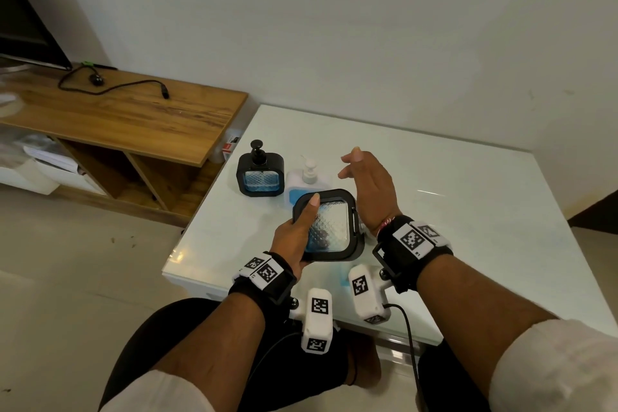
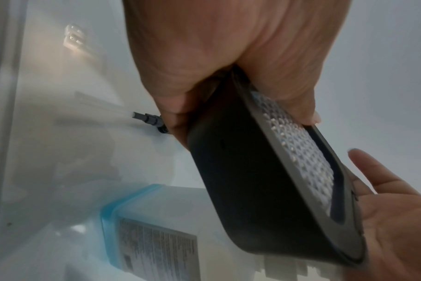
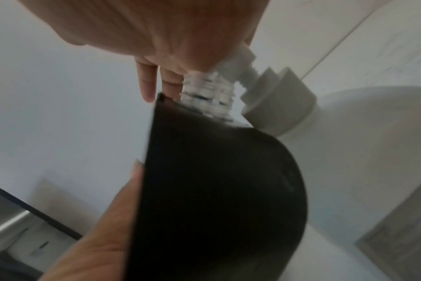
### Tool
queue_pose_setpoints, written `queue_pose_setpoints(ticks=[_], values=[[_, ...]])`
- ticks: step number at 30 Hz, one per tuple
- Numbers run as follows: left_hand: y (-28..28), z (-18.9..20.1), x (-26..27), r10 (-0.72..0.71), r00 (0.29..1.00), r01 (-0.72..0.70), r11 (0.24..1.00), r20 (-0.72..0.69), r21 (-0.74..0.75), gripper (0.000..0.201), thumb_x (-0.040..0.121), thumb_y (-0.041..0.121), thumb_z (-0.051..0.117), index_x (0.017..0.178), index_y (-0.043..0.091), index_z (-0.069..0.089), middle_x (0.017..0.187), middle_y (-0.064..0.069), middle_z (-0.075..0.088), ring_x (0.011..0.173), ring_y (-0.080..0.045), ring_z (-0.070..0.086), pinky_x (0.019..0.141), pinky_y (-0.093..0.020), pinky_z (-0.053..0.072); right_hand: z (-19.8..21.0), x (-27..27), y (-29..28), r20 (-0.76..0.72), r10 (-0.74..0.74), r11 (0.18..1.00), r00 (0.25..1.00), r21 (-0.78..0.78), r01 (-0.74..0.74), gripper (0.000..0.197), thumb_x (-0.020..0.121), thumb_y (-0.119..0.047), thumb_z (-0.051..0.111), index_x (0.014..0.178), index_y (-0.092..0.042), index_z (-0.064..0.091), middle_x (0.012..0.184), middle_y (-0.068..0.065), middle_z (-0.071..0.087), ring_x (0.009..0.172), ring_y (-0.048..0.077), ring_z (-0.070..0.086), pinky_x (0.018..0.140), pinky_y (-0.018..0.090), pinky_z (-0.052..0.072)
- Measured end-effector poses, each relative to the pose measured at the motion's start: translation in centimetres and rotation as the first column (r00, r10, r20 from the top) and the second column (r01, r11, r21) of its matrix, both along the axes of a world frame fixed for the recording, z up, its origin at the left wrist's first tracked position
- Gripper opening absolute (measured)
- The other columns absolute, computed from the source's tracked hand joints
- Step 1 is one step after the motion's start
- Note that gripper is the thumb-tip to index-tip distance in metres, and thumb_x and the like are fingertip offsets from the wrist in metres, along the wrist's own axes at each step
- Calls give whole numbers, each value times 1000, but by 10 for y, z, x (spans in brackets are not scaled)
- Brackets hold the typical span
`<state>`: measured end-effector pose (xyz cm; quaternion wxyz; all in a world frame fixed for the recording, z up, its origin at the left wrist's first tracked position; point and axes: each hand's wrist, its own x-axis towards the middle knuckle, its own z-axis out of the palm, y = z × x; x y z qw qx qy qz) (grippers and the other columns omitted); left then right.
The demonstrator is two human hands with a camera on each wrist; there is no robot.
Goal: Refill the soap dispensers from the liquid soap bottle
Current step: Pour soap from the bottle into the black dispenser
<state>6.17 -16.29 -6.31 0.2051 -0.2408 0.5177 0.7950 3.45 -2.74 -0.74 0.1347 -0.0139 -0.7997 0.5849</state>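
A left hand (image 1: 294, 237) grips a tilted black soap dispenser (image 1: 329, 227) above the table (image 1: 468, 211); the right hand (image 1: 368, 184) hovers spread beside the white soap bottle (image 1: 306, 182).

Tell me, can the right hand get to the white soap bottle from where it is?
Probably yes. The right hand hovers open just beside the white soap bottle, with nothing between them; the left hand holds the black dispenser nearer the person.

On the table (image 1: 468, 211), the liquid soap bottle (image 1: 301, 182) stands right of one soap dispenser (image 1: 260, 174), behind the held dispenser (image 1: 329, 227)
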Motion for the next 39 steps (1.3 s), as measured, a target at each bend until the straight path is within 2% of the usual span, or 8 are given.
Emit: queue_pose_setpoints(ticks=[3, 6, 12, 16, 19, 25, 33, 39], values=[[0, -2, 1, -6, 1000, 6, 1000, -8, -2, 77, 66, 61, 79, 124, 12, 68, 112, -10, 77, 103, -28, 74, 80, -42, 64, 3, -1, 0, 12, -21, 996, 1000, -82, 22, 53, 92, -56, 29, 97, -15, 63, 92, 1, 68, 96, 13, 61, 84, 20, 39], [0, -4, 0, 4, 1000, -4, 1000, -14, -14, 95, 51, 67, 83, 127, 12, 68, 115, -10, 76, 107, -30, 73, 91, -51, 61, 6, -4, 0, 25, -43, 994, 999, -101, 45, 56, 91, -57, 26, 104, -18, 63, 94, 4, 68, 95, 12, 60, 82, 22, 39], [0, -3, 0, 39, 998, -40, 999, -39, -10, 66, 76, 56, 77, 123, 11, 67, 116, -10, 75, 107, -29, 72, 91, -46, 61, 1, -1, 1, -18, -64, 996, 998, -63, 62, 56, 92, -56, 31, 92, -10, 63, 90, 1, 68, 92, 10, 61, 82, 17, 39], [1, -6, 5, 59, 996, -60, 998, -73, -8, 92, 53, 65, 83, 126, 11, 67, 118, -11, 75, 111, -32, 71, 100, -54, 56, 2, 1, 1, -32, -84, 993, 996, -89, 81, 53, 92, -59, 31, 88, -16, 62, 94, 2, 70, 96, 12, 62, 85, 20, 41], [1, -5, 7, 70, 994, -69, 997, -82, 20, 91, 55, 62, 81, 129, 11, 66, 121, -13, 74, 112, -32, 71, 102, -55, 54, 5, -1, 1, -43, -103, 989, 994, -111, 98, 52, 94, -54, 29, 98, -16, 64, 89, 4, 70, 91, 13, 63, 87, 29, 44], [1, -3, 4, 61, 996, -61, 998, -63, -7, 91, 55, 64, 79, 128, 12, 66, 121, -13, 74, 112, -33, 70, 99, -53, 56, 2, -4, 6, 43, -93, 986, 995, -134, 98, 58, 90, -61, 27, 103, -18, 63, 91, 6, 70, 94, 17, 63, 93, 39, 45], [-4, -1, 1, 2, 1000, -2, 1000, 4, 20, 98, 47, 68, 83, 129, 15, 67, 118, -10, 76, 111, -33, 71, 93, -53, 59, 9, -6, 3, 61, -33, 974, 998, -222, 46, 71, 80, -75, 27, 105, -18, 64, 91, 4, 72, 97, 23, 65, 89, 41, 48], [-4, -1, -2, -30, 999, 30, 999, 39, 14, 101, 44, 71, 83, 128, 16, 67, 117, -9, 76, 109, -32, 72, 89, -49, 61, 6, -5, 6, 44, -40, 982, 998, -185, 48, 72, 79, -75, 28, 102, -18, 64, 86, 4, 71, 94, 25, 65, 88, 43, 50]])
